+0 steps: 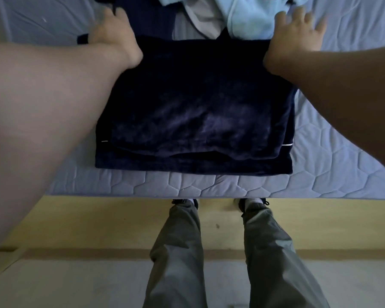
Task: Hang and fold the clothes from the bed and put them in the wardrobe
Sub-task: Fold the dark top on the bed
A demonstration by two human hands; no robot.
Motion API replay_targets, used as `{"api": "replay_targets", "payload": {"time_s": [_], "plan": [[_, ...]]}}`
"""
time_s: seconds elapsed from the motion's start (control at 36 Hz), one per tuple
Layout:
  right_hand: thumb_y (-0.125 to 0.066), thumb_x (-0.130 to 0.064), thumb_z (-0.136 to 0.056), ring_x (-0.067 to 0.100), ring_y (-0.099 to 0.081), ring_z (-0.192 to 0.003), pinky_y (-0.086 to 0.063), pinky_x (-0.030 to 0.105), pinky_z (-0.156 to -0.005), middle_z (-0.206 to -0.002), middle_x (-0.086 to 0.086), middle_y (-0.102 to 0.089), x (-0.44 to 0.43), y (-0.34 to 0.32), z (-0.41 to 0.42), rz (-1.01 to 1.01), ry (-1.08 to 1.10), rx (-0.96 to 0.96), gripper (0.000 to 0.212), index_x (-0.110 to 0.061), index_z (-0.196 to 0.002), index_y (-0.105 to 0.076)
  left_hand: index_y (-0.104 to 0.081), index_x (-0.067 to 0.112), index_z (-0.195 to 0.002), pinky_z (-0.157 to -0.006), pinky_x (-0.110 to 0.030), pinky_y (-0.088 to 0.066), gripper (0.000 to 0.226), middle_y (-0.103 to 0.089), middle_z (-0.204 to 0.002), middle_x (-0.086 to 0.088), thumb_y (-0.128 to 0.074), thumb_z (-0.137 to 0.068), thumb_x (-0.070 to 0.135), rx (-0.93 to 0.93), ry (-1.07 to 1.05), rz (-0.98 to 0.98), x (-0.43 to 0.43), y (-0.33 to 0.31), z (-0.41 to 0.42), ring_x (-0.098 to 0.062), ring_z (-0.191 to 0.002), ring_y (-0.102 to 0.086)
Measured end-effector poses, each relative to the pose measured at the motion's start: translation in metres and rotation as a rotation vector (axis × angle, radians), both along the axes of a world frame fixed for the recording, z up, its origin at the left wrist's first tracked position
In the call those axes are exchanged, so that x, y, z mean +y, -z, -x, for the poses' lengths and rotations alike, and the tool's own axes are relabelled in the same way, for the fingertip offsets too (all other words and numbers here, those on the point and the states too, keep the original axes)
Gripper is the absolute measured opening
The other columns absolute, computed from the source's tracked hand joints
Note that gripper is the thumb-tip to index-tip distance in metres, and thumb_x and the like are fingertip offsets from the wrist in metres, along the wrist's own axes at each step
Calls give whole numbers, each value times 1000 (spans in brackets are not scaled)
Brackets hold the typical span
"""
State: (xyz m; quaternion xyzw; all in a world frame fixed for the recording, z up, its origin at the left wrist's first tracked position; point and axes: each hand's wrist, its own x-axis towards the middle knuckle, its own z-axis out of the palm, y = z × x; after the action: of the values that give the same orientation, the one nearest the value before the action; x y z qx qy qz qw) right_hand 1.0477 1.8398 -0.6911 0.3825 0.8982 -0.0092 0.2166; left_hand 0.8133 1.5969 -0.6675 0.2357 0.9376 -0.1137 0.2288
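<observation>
Folding step in hand: judged to be the squaring-off of a navy garment (pixel 198 103), which was already doubled over into a broad block.
Where the garment lay: flat on the quilted mattress (pixel 342 141), close to its near edge and straight in front of the person, with layered hems showing along the near side.
Long axis: ran side to side, across the person's body; the far edge stretched between the two hands.
Left hand (pixel 113 36): sat on the far-left corner, knuckles up and fingers bent over dark cloth; whether it had hold of that cloth could not be told.
Right hand (pixel 298 36): lay palm down at the far-right corner, fingers spread and fairly straight, gripping nothing, its fingertips on the mattress just beside a light blue fleece (pixel 247 23).
Nearer hand: neither; each was at its own corner, about level.
Direction of the likely next move: from the far edge toward the body, a judgement from both hands being on that edge.
What crowded the far edge: the fleece and a pale grey garment (pixel 206 23) touched or overlapped it, so they might be dragged along.
</observation>
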Motion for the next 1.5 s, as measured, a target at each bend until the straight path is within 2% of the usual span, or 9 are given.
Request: {"api": "replay_targets", "payload": {"time_s": [0.28,0.53,0.69,0.86,1.0,1.08,1.22,1.39,1.5], "plan": [[-49,-58,-91,33,-34,-136,-31,51,-103,-152,15,-30,-68,11,-61,35,691,175,77,-14,-150,-26,-55,15,-104,-85,-43,-40,30,-51,-110,-9,-62,-88,39,-178,451,-258,-85,13,-160,-31,-97,-53],[-38,-61,-98,38,-53,-124,-35,41,-91,-137,18,-54,-141,31,-133,363,1144,269,65,-9,-136,-40,-36,5,-139,-86,-35,-42,78,-49,-137,-14,-60,-90,62,-199,-1378,-343,-131,31,-208,-33,-118,-55],[-35,-58,-101,40,-59,-110,-32,36,-78,-123,21,-61,-156,27,-143,364,1101,267,54,-10,-124,-42,-54,7,-119,-72,-28,-56,33,-66,-104,-4,-60,-99,33,-369,-1490,-552,-145,39,-191,-13,-78,-68],[-30,-66,-98,34,-58,-93,-32,38,-74,-119,19,-63,-170,15,-159,364,1056,208,61,-13,-126,-40,-37,20,-143,-64,-31,-59,38,-53,-128,-7,-44,-106,25,-273,-1642,-674,-157,31,-188,-27,-102,-63],[-27,-66,-99,29,-48,-82,-29,39,-73,-120,17,-63,-181,16,-170,408,1078,136,49,-19,-112,-35,-39,16,-141,-100,-49,-51,38,-51,-135,-7,-42,-105,30,-173,-1412,-403,-166,31,-207,-34,-115,-56],[-29,-62,-100,37,-57,-108,-28,39,-78,-129,20,-58,-175,23,-169,465,1046,33,58,-12,-127,-37,-37,13,-142,-110,-48,-42,41,-45,-141,-10,-44,-105,28,-178,-1296,-259,-163,39,-209,-35,-126,-48],[-54,-60,-83,41,-47,-129,-38,51,-102,-140,19,-47,-147,25,-166,387,918,17,75,-10,-136,-37,-30,8,-142,-97,-40,-42,69,-40,-145,-14,-63,-85,26,12,-1283,-89,-142,38,-198,-32,-123,-50],[-57,-55,-66,29,-37,-133,-30,52,-105,-140,6,-39,-111,10,-149,301,977,264,77,-24,-135,-38,-41,21,-136,-101,-44,-36,79,-37,-149,-6,-73,-64,21,204,-373,-245,-67,16,-233,-28,-132,-42],[-77,-52,-70,29,-56,-122,-50,49,-100,-144,8,-48,-79,10,-148,721,1309,490,97,-22,-150,-31,-22,26,-154,-112,-51,-33,106,-15,-164,-3,-77,-64,10,54,0,-299,-22,16,-247,-28,-149,-20]]}}
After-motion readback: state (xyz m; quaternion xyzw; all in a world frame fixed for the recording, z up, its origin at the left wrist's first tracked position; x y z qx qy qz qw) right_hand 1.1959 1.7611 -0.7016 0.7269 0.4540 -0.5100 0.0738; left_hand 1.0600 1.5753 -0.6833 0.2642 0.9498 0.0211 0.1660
